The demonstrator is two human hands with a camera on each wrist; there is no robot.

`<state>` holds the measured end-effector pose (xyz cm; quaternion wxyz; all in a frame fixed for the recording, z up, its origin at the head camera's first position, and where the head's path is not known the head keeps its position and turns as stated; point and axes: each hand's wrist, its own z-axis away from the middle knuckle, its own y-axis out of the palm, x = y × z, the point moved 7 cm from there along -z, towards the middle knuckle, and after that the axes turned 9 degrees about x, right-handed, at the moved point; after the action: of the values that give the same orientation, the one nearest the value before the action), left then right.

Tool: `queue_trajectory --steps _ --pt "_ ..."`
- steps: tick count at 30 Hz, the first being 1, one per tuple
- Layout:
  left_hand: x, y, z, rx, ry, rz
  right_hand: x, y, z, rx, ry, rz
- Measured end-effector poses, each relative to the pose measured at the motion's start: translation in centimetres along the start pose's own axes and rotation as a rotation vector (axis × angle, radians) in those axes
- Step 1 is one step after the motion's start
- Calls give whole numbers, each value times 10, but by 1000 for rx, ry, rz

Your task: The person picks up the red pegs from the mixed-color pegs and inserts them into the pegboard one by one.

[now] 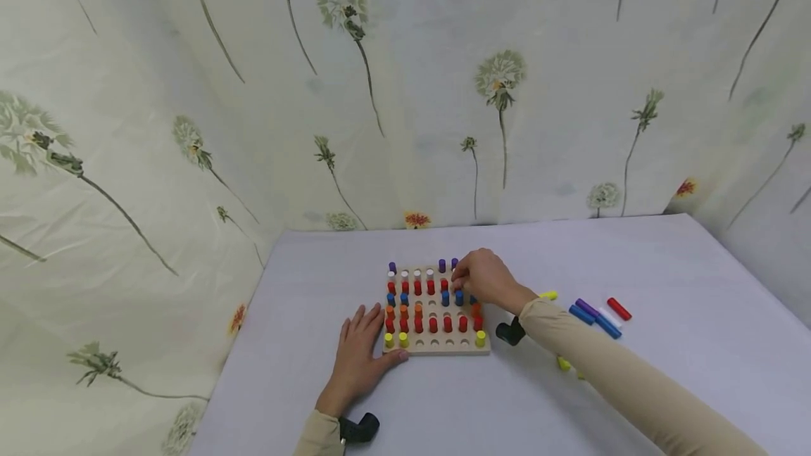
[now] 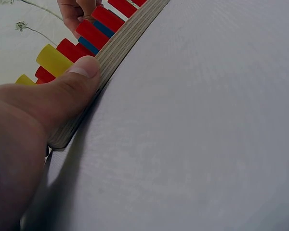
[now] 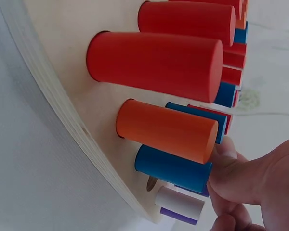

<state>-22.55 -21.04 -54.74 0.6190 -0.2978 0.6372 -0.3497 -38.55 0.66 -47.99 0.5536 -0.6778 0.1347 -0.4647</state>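
Observation:
A wooden pegboard (image 1: 437,350) stands on the table with rows of coloured pegs upright in its holes. My left hand (image 1: 361,354) lies at its left front corner, fingers spread and straight, the thumb (image 2: 79,72) against the front edge beside a yellow peg (image 2: 54,60). Over the right part of the board, my right hand (image 1: 484,276) has its fingers curled down by the upper red row. Thumb and fingers appear to pinch a red peg (image 3: 229,120), mostly hidden behind a blue peg (image 3: 195,118). Near that hand stand an orange peg (image 3: 166,130) and a white peg (image 3: 180,202).
To the right of the board lie loose pegs: red (image 1: 619,309), blue (image 1: 608,326), purple (image 1: 586,307) and yellow (image 1: 563,364), some partly behind the right sleeve (image 1: 608,371). A flower-printed curtain (image 1: 418,90) hangs behind the white-covered table (image 1: 443,407).

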Motion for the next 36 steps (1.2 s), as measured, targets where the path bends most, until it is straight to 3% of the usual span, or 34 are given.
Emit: queue_trajectory --steps 9,19,29,36 --pt "0 5 0 6 -6 -17 -1 -5 8 66 -51 5" --pt "-3 8 0 12 -7 -26 -30 -33 33 -37 -112 12" --pt "-4 3 1 -7 -12 -20 -82 -66 82 -94 1 23" --pt "-1 5 0 -17 -3 -28 -132 -85 127 -51 178 76"
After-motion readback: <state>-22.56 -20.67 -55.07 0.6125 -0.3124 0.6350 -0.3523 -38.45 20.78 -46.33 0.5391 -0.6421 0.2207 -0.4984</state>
